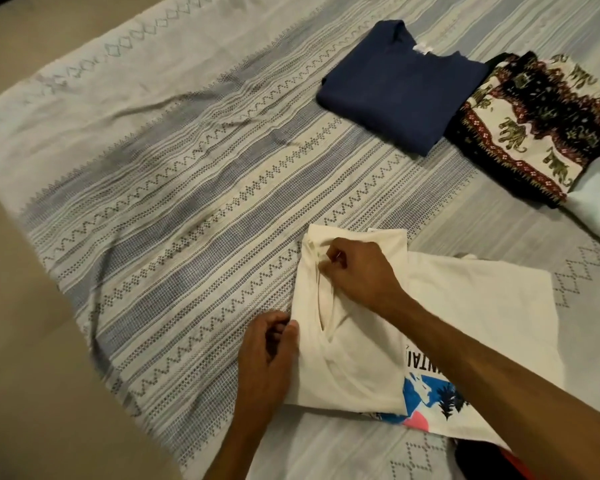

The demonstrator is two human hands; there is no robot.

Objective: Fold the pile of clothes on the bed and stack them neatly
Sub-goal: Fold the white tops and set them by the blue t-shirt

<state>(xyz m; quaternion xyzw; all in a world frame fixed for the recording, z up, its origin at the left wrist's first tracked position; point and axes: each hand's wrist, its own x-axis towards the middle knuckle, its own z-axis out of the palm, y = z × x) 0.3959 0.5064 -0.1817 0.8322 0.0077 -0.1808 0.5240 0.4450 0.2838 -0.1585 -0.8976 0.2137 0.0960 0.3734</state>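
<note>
A cream T-shirt (465, 306) with a blue, pink and black print lies partly folded on the bed near me. My right hand (355, 271) pinches the fabric at the shirt's upper left corner, by the neckline. My left hand (269, 355) grips the shirt's left edge lower down, thumb on top. A folded navy garment (399, 91) lies at the far right of the bed. Beside it sits a folded elephant-print cloth (534, 129) in cream, black and red.
The bed cover (187, 188) is striped grey and cream, wrinkled in the middle. A pale garment (596, 206) lies at the right edge. A dark and red item (489, 462) shows at the bottom right. The bed's left edge meets a beige floor (32, 341).
</note>
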